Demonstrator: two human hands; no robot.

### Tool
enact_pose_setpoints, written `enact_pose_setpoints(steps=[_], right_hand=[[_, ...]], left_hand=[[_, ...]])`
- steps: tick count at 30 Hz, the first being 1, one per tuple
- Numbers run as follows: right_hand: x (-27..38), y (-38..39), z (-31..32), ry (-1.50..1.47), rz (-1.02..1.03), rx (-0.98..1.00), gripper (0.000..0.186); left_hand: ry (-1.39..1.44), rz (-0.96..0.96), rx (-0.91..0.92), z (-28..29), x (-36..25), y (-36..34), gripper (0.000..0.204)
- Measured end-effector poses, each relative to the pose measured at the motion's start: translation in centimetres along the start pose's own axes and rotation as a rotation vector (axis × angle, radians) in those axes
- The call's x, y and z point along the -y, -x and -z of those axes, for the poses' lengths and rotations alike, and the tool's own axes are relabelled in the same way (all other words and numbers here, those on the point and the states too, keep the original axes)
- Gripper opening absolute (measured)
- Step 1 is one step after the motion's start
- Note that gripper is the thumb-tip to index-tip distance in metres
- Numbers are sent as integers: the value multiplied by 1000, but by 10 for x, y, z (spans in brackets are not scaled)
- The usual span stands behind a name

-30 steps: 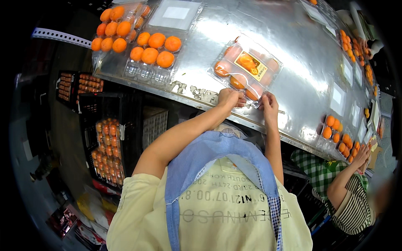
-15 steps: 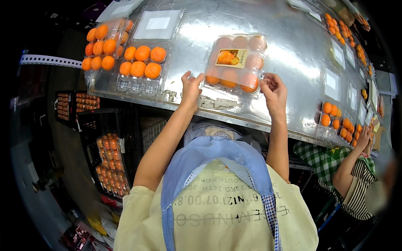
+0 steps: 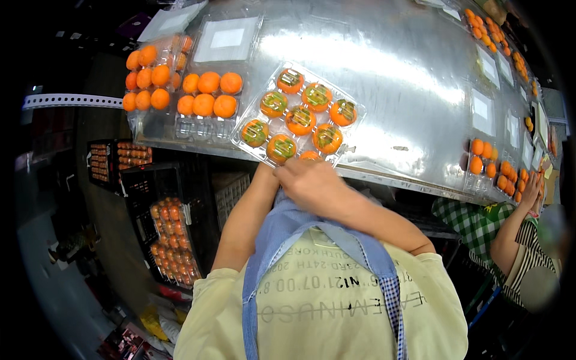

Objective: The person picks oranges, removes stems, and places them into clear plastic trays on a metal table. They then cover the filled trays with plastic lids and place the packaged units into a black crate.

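A clear plastic box of several persimmons lies angled at the near edge of the metal table, green leafy tops facing up. One corner juts toward me. At that near corner my right hand reaches across my body, its bent fingers on the box's edge. My left hand is at the same corner, mostly hidden behind the box and my right hand, so its fingers do not show. Beside the box on the left is an open plastic tray with persimmons filling two of its rows.
Stacked persimmon packs stand at the table's left end. Black crates with packed fruit sit below left. On the right, a co-worker's hand is near more trays of fruit. The metal table has a worn front edge.
The box has been turned over from its labelled side to the leafy tops, rotated, and brought left and nearer me. My right hand has crossed leftward to meet my left.
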State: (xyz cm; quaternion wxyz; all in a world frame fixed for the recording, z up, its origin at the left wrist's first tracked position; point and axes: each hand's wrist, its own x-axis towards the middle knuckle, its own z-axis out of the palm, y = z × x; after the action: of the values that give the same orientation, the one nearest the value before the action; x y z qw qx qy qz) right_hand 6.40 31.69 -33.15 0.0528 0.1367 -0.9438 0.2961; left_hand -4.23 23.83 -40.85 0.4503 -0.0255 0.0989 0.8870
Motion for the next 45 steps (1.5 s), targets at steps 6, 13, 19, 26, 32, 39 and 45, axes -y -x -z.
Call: enact_pose_setpoints(steps=[6,13,19,26,32,39,45], right_hand=[[-82,9,61,-10,-266,-577,33],[-124,31,45,-857,-722,-305,43],[-129,41,35,-1026,-699,-488,35],[-137,47,11,-1048,-630,-604,31],[-122,35,12,-944,-636,-530,31],[-78,15,9,-899,-576,-533,32],[-6,-6,-27,-1347,-561,-504,40]], left_hand=[[174,55,-19,8,-3,8,55],[-99,12,-185,21,3,4,68],[-665,-49,-138,44,-1,15,64],[-89,-255,-290,-3,-12,49,71],[-79,-402,-476,-10,-9,65,79],[-198,-411,-437,-3,-29,91,74],[-162,-547,-465,8,-58,153,75]])
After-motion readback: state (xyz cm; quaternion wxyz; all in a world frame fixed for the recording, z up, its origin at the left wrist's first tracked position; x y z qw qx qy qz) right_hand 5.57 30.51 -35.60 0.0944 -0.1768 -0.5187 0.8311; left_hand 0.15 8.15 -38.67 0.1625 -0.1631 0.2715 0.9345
